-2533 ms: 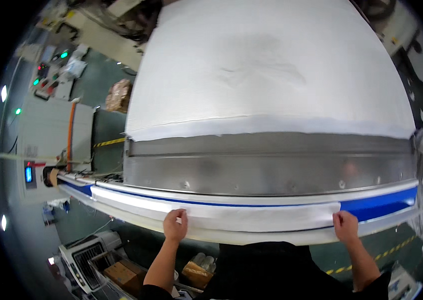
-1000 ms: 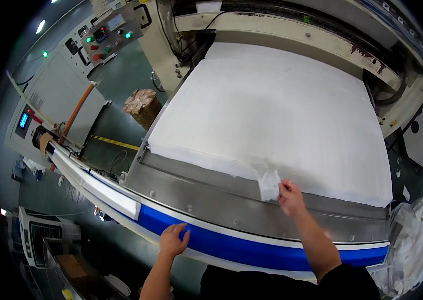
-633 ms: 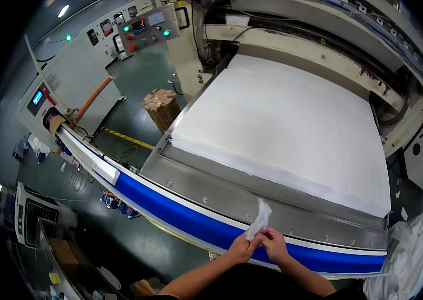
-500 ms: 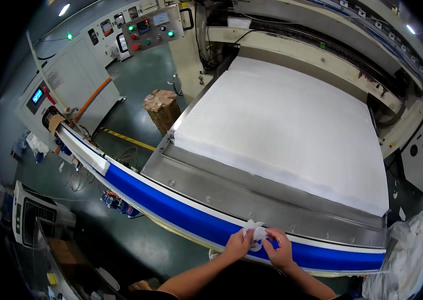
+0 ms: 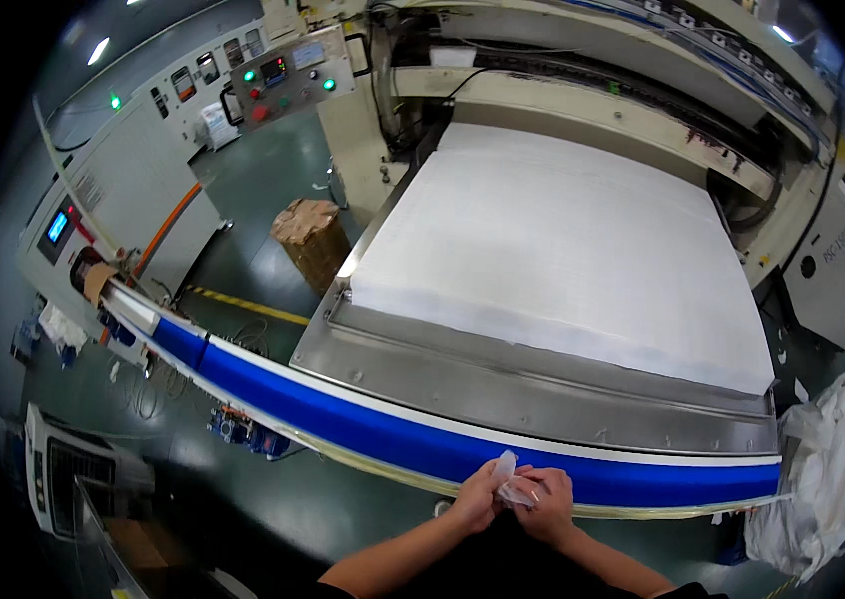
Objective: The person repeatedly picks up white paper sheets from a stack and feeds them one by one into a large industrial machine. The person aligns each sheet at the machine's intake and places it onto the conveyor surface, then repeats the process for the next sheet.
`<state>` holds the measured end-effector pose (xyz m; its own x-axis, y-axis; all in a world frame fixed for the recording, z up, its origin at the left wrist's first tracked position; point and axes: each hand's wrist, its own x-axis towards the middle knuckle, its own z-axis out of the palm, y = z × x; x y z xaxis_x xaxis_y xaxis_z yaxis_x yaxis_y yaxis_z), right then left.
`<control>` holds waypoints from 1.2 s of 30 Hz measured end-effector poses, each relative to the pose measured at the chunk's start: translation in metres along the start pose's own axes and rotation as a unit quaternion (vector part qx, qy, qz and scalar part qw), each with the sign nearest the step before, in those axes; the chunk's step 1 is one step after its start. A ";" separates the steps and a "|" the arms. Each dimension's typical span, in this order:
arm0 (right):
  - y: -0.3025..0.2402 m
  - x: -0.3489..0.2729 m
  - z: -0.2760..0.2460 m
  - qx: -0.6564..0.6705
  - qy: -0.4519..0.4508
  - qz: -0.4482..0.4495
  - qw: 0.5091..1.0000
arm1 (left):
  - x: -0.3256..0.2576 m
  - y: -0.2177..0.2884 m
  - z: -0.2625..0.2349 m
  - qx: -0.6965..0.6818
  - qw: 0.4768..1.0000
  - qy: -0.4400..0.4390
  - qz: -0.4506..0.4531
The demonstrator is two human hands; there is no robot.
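Observation:
A crumpled piece of thin white sheet, like tissue (image 5: pixel 506 465), is pinched between my two hands at the near edge of the blue conveyor belt (image 5: pixel 343 418). My left hand (image 5: pixel 480 496) is closed on its left side. From the right, the fingers of my right hand (image 5: pixel 546 503) curl round the lower part of the piece. Both hands nearly touch, and some fingertips are hidden. Beyond the belt, a wide stack of white sheet (image 5: pixel 552 250) lies flat on the machine behind a metal plate (image 5: pixel 502 389).
A control panel (image 5: pixel 293 75) with lit buttons hangs at the upper left. A brown carton (image 5: pixel 309 240) stands on the green floor. White scrap fills a clear bag (image 5: pixel 817 479) at the right. A white wheeled unit (image 5: pixel 78 469) is at the lower left.
My view has shifted. Both hands have drawn nearer to me and closer together round the crumpled tissue. On the belt's far left end, a long white piece has moved further left.

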<state>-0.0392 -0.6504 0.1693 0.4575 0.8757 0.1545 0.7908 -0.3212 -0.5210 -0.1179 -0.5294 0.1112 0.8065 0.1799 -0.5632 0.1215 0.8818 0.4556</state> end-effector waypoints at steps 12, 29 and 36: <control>-0.006 -0.010 0.051 0.279 0.084 0.080 0.953 | -0.006 0.006 -0.018 0.008 0.999 -0.031 -0.009; -0.001 0.024 0.014 0.246 -0.014 -0.044 0.968 | 0.005 0.013 -0.011 -0.028 0.999 -0.033 0.028; 0.000 0.021 0.007 0.204 0.011 -0.068 0.976 | 0.003 0.026 0.020 -0.075 0.989 -0.130 0.007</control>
<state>-0.0327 -0.6291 0.1666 0.3722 0.8906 0.2613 0.6185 -0.0280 -0.7853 -0.1005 -0.5148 0.1353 0.9316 0.0910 -0.3519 0.0378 0.9386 0.3429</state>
